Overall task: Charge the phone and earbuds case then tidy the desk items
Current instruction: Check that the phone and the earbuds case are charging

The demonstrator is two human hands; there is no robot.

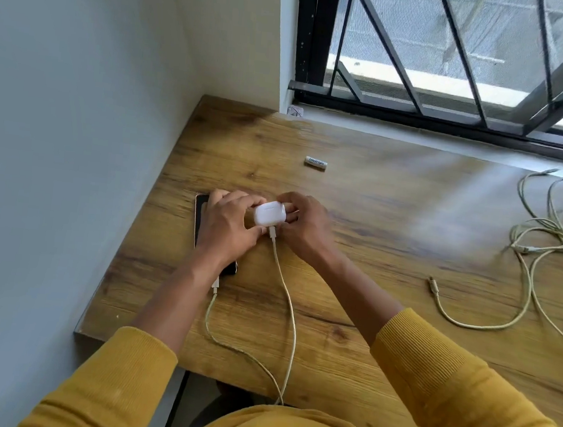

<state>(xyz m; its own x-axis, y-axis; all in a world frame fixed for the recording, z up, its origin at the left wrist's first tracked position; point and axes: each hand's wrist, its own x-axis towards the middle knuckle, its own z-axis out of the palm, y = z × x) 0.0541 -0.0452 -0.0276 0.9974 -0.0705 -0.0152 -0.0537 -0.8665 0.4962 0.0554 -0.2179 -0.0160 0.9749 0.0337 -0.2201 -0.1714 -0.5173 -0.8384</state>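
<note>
A white earbuds case (269, 214) sits between both hands just above the wooden desk (393, 217). My left hand (229, 225) holds its left side with fingers and thumb; my right hand (303, 225) grips its right side. A white cable (287, 296) is plugged into the case's near end and runs off the desk's front edge. A dark phone (199, 212) lies flat under my left hand, mostly hidden. A second white cable (214, 324) is plugged into the phone's near end.
A small white battery (315, 162) lies on the desk beyond the hands. A tangle of pale cables (552, 246) covers the right side, one loose plug (433, 282) pointing left. A wall borders the desk's left edge; a barred window stands behind.
</note>
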